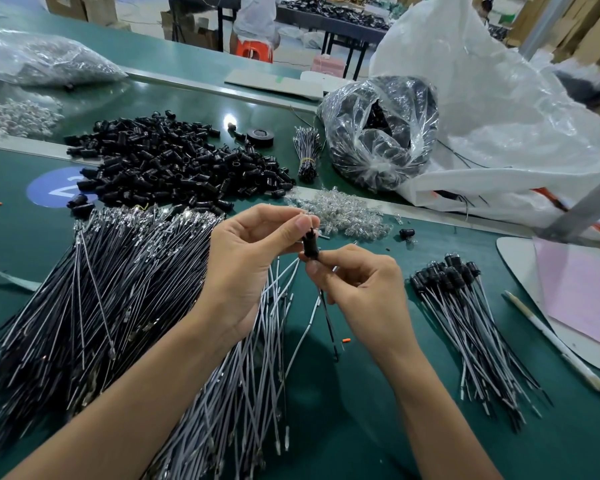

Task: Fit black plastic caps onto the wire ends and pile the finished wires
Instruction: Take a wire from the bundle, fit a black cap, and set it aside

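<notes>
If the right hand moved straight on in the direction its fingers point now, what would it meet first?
Probably the left hand: the right hand points up-left along the black cap both pinch, and the left fingertips sit just beyond, though depth is unclear.

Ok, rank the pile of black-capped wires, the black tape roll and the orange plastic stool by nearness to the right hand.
1. Pile of black-capped wires, just right of the right hand.
2. Black tape roll, ahead and left.
3. Orange plastic stool, far background.
</notes>
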A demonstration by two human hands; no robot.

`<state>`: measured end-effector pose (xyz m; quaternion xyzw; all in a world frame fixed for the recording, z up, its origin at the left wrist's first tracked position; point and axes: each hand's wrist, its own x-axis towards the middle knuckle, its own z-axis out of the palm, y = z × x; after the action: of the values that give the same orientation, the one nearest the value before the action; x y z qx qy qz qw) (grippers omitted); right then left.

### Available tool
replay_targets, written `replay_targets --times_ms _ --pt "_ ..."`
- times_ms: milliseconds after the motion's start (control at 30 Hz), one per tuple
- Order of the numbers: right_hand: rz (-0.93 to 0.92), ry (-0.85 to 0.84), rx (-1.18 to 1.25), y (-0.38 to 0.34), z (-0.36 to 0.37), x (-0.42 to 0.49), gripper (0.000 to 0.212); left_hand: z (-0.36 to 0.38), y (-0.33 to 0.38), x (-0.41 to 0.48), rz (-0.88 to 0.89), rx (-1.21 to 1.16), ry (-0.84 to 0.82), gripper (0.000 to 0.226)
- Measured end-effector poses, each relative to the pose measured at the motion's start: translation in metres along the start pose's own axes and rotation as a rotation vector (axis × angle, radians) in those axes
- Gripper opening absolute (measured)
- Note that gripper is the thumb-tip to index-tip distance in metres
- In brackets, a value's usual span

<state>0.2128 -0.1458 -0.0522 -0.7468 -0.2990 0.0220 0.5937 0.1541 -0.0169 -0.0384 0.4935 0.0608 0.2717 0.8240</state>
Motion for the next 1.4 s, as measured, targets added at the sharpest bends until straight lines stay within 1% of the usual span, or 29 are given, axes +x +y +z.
replay_targets --times_ms 67,167,233,300,367,533,667,833,967,1033,1133,1200,1300,1400 --pt "-0.009 0.003 -0.006 0.0004 0.0007 0.0007 0.029 0.0001 -0.0005 0.0001 -0.005 -0.01 -0.004 0.018" --pt "-0.017 0.004 -0.016 0.0021 0.0008 0.0012 0.032 0.0006 -0.0006 -0.0001 -0.024 -0.017 -0.018 0.015" --pt "-0.034 0.004 -0.017 0.0026 0.0006 0.0007 0.027 0.0011 -0.0012 -0.0004 -0.022 -0.002 -0.022 0.012" --pt "-0.051 -0.003 0.001 0.0023 0.0001 -0.0001 0.014 0.0023 -0.002 -0.0011 -0.011 0.021 -0.017 0.012" --pt "-0.052 -0.004 0.025 0.0021 -0.0004 -0.0011 0.007 0.0041 -0.0032 -0.0023 -0.003 0.027 -0.017 0.013" --pt "-0.035 0.003 0.064 0.0001 0.0019 -0.0029 0.007 0.0064 -0.0043 -0.0061 0.016 0.033 -0.052 0.013" --pt "-0.033 0.0 0.107 -0.0024 0.0022 -0.003 0.016 0.0071 -0.0036 -0.0066 0.021 0.052 -0.065 0.01" --pt "-0.047 -0.006 0.15 -0.0045 0.0038 -0.0047 0.013 0.0053 -0.0013 -0.0067 0.004 0.046 -0.086 0.005" --pt "-0.047 0.019 0.174 -0.0032 0.0025 -0.004 0.006 0.0051 -0.0027 -0.0073 -0.002 0.061 -0.121 0.01" --pt "-0.036 0.029 0.2 -0.001 0.0002 -0.0023 0.007 0.006 -0.0036 -0.0072 -0.01 0.08 -0.145 0.02" --pt "-0.04 0.026 0.229 -0.0004 -0.0012 -0.0017 0.009 0.0053 -0.0027 -0.0058 -0.046 0.151 -0.172 0.042" --pt "-0.039 0.026 0.241 -0.001 -0.0016 -0.0017 0.009 0.0029 -0.0013 -0.0041 -0.08 0.199 -0.197 0.047" --pt "-0.034 0.033 0.272 -0.0002 -0.002 -0.0008 0.014 0.0008 -0.0004 -0.0029 -0.069 0.25 -0.23 0.031" --pt "-0.04 0.015 0.283 0.0002 -0.001 -0.0009 0.011 0.0025 -0.0006 -0.0035 -0.05 0.177 -0.196 0.022"
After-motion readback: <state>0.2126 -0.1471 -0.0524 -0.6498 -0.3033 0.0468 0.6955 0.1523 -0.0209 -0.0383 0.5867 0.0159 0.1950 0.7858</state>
